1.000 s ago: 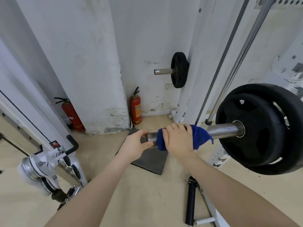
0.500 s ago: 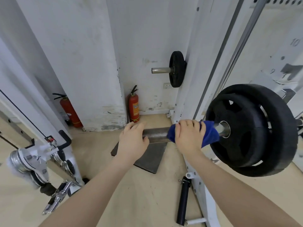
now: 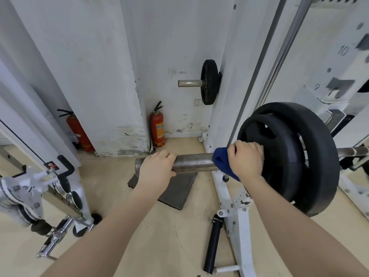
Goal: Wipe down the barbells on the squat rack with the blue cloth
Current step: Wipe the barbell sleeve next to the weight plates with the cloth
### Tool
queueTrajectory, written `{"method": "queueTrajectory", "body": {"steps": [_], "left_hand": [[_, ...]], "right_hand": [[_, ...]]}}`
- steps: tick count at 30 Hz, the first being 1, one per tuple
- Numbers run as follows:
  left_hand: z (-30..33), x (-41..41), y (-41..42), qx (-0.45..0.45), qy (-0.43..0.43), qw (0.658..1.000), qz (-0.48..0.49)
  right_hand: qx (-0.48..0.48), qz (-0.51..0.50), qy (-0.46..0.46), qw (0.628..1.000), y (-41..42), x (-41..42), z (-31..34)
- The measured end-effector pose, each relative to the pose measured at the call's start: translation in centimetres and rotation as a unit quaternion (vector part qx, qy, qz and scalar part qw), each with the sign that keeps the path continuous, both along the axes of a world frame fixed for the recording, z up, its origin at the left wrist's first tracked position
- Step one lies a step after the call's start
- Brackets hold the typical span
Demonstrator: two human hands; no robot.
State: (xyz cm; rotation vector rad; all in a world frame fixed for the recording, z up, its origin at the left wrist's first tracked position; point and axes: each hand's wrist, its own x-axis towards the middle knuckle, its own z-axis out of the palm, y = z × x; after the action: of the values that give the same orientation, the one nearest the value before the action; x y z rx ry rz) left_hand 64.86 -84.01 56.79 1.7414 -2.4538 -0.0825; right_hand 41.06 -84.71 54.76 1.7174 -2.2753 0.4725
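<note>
Cable machine handles are seen at 9 o'clock, two fire extinguishers at 11 by the wall. The barbell sleeve is laid along a 9-to-3 axis at frame centre. Its free end is gripped by the left hand, fingers curled over the top, holding the bar steady. At 3 o'clock of that grip, the blue cloth is wrapped on the sleeve and is clamped by the right hand, which is pressed against the black weight plates. The right hand is the nearer to the plates; bare unwiped-looking steel is left between the two hands. Next stroke is judged to run toward 9 o'clock along the sleeve's axis. The rack upright is seen below the cloth.
</note>
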Motion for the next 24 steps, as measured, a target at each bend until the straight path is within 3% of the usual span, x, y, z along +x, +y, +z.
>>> {"method": "queueTrajectory", "body": {"steps": [2, 6, 10, 14, 16, 20, 24], "left_hand": [[-0.1, -0.1, 0.0, -0.005, 0.0, 1.0, 0.007], [-0.3, -0.1, 0.1, -0.01, 0.004, 1.0, 0.014], [-0.4, -0.1, 0.1, -0.011, 0.012, 1.0, 0.018], [-0.4, -0.1, 0.3, -0.011, 0.021, 0.999, 0.026], [-0.3, 0.0, 0.2, -0.01, 0.024, 0.999, 0.026], [-0.2, 0.4, -0.2, -0.005, 0.018, 1.0, 0.005], [0.2, 1.6, -1.1, 0.028, 0.078, 0.996, -0.03]], "right_hand": [[-0.01, -0.002, -0.007, 1.0, 0.0, 3.1, -0.1], [0.009, 0.12, -0.027, 0.992, 1.2, 8.2, -1.1], [0.055, 0.259, 0.059, 0.962, 0.3, 4.4, -0.2], [0.061, 0.085, -0.005, 0.995, -1.4, -1.1, 0.3], [0.065, 0.034, 0.02, 0.997, -1.9, -0.3, 0.1], [0.1, 0.094, 0.034, 0.99, -1.6, 6.1, -0.2], [0.052, 0.158, 0.016, 0.986, -0.3, 11.9, -0.6]]}}
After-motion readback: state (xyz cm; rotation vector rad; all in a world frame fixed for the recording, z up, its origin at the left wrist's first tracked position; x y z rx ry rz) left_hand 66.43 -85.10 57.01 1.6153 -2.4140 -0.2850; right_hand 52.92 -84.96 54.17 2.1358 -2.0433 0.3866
